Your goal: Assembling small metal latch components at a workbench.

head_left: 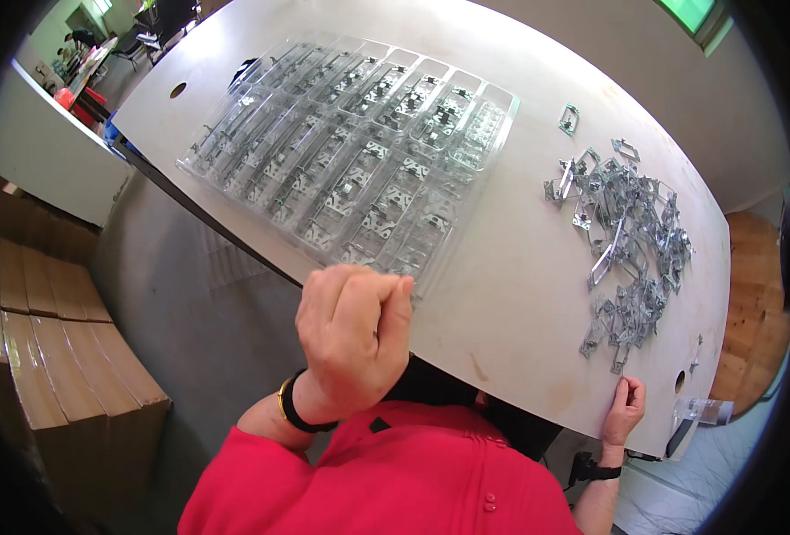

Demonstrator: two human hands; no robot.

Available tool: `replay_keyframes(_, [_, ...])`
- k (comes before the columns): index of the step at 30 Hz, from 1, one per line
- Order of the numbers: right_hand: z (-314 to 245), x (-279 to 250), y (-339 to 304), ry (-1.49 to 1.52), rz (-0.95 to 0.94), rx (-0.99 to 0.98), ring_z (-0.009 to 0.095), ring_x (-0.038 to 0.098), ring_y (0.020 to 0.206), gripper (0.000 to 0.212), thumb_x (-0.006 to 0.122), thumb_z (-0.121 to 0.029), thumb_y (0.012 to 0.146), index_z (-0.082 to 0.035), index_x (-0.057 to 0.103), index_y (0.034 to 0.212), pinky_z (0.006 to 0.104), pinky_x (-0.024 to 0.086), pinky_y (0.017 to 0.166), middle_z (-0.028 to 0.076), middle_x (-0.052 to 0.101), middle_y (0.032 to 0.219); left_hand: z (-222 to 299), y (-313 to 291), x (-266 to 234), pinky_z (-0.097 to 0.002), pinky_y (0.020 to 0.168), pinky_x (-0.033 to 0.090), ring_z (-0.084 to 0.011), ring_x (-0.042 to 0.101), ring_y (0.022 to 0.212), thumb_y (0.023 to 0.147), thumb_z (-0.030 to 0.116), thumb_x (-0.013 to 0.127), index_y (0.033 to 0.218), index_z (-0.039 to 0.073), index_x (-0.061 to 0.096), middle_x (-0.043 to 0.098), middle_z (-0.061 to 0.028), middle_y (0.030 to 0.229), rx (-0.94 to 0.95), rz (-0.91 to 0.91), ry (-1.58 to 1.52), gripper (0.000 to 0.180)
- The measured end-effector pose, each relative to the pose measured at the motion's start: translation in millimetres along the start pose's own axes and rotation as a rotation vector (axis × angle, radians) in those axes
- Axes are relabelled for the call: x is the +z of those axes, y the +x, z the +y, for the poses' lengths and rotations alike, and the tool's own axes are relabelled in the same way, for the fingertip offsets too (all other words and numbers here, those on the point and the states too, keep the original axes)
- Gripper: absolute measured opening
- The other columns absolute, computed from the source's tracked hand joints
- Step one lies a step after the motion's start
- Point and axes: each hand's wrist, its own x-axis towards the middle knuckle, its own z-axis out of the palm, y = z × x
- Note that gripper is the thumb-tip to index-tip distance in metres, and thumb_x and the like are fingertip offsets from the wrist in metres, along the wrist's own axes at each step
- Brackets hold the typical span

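Looking down, I see my left hand [355,334] raised close under my face, curled into a loose fist with the fingers folded in; I cannot tell whether anything small is pinched inside it. It hangs above the near edge of the white surface [519,294], just over the near end of the clear plastic tray [359,156]. A black and gold wristband [290,406] sits on that wrist, above my red sleeve [395,481].

My right hand [625,412] rests at the near right edge of the surface, fingertips curled over the rim and touching it, holding nothing that I can see. A black strap [595,471] circles that wrist.

The tray lies toward the far left part of the surface, running on a slant from the far corner to the near edge. Its rows of narrow compartments hold small metal-and-plastic parts, one to each pocket as far as I can make out.

A loose heap of stamped metal brackets [626,241] lies on the right side of the surface, well apart from the tray and near my right hand. One single bracket [570,119] lies alone beyond the heap, toward the far edge.

Cardboard boxes [47,330] stand stacked on the floor to my left.
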Motion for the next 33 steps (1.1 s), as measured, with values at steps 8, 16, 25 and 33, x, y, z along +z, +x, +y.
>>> replay_keyframes(8, [4,1,-1,0.023,-0.010,0.007,0.007,0.052,0.081,0.008,0.068,-0.013,0.108,-0.005,0.070,0.107,0.0250,0.045,0.074,-0.004,0.062,0.094,-16,19,23,-0.0433,0.071,0.043,-0.0313,0.057,0.074,0.089,0.001,0.081,0.088,0.007,0.063,0.057,-0.0080,0.079,0.004,-0.093,0.115,0.019])
replay_keyframes(16, [2,3,-3,0.037,0.004,-0.009,0.007,0.051,0.081,0.007,0.067,-0.012,0.108,-0.005,0.070,0.107,0.0246,0.044,0.073,-0.003,0.061,0.094,-21,21,39,-0.0435,0.072,0.043,-0.0312,0.060,0.074,0.089,0.002,0.081,0.084,0.006,0.066,0.062,-0.0078,0.077,-0.026,-0.152,0.183,0.017])
replay_keyframes(25, [1,3,-1,0.010,0.007,-0.037,0.007,0.049,0.079,0.008,0.069,-0.013,0.108,-0.005,0.070,0.105,0.0247,0.043,0.071,-0.004,0.059,0.093,-25,16,49,-0.0436,0.074,0.045,-0.0297,0.062,0.076,0.085,0.008,0.086,0.087,0.009,0.073,0.062,-0.0061,0.077,-0.015,-0.150,0.313,0.013])
replay_keyframes(33, [5,3,-1,0.011,0.011,-0.032,0.007,0.049,0.079,0.009,0.069,-0.013,0.108,-0.004,0.070,0.105,0.0247,0.043,0.071,-0.004,0.059,0.092,-24,14,51,-0.0442,0.078,0.046,-0.0300,0.063,0.083,0.088,0.008,0.083,0.100,0.008,0.077,0.064,-0.0072,0.084,-0.014,-0.176,0.360,0.013])
